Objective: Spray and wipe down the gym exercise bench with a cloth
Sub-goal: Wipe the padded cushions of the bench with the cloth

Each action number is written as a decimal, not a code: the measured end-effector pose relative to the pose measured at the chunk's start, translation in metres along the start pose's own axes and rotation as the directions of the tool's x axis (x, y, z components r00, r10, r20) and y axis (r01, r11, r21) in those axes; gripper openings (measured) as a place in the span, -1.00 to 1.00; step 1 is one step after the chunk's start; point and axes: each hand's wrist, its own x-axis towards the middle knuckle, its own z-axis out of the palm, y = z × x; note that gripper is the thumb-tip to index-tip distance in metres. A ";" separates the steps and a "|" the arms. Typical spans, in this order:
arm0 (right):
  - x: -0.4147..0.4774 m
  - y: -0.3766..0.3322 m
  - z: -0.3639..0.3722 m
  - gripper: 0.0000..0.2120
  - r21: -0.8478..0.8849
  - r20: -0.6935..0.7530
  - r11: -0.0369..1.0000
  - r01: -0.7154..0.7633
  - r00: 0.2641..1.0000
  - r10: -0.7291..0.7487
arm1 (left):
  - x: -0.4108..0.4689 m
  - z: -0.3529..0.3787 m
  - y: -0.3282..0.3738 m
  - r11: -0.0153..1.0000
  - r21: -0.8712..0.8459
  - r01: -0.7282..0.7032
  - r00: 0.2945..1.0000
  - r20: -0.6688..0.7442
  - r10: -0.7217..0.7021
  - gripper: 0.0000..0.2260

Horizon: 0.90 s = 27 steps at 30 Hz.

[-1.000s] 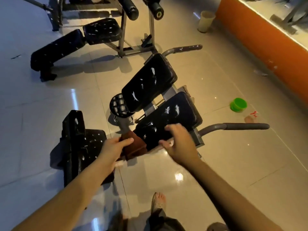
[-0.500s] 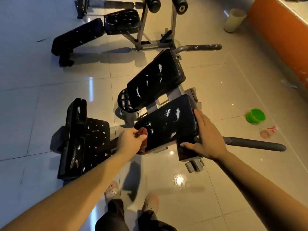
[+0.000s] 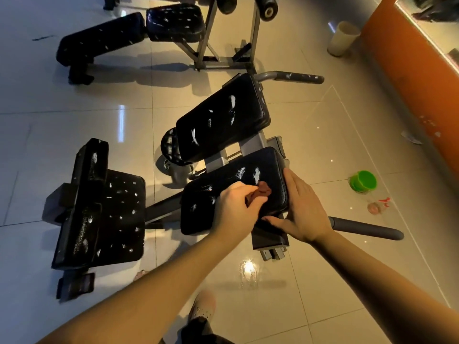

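On the glossy black padded bench cushion, streaked with white foam, a crumpled brown cloth is gripped by the left hand; the cushion's rounded edge is steadied by the flat, straight-fingered right hand.

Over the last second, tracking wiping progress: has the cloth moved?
Yes. The cloth, in the left hand, went from the left end of the near pad across its top toward its right end.

cloth mostly hidden, far rollers cropped
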 end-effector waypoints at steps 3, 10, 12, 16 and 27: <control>-0.002 -0.002 0.000 0.02 -0.011 -0.005 1.000 0.001 1.000 -0.001 | -0.003 0.001 -0.010 0.989 0.040 -0.146 0.989 0.026 0.145 -0.75; 0.002 -0.006 -0.002 -0.03 0.020 -0.013 1.000 0.012 1.000 -0.012 | -0.016 -0.046 -0.119 0.964 0.214 0.155 0.988 -0.039 -0.150 -0.82; 0.004 -0.008 -0.002 -0.04 0.021 -0.001 1.000 0.008 1.000 -0.008 | -0.006 -0.050 -0.126 0.947 0.169 0.274 0.960 -0.099 -0.261 -0.87; 0.003 -0.004 0.001 -0.01 -0.002 0.014 1.000 -0.021 1.000 0.021 | 0.028 -0.012 -0.058 0.987 0.042 0.158 0.981 -0.119 -0.152 -0.82; 0.002 0.006 0.004 0.15 -0.003 0.033 0.997 -0.075 0.997 0.076 | 0.000 -0.051 -0.141 0.951 0.193 0.242 0.967 -0.122 -0.222 -0.77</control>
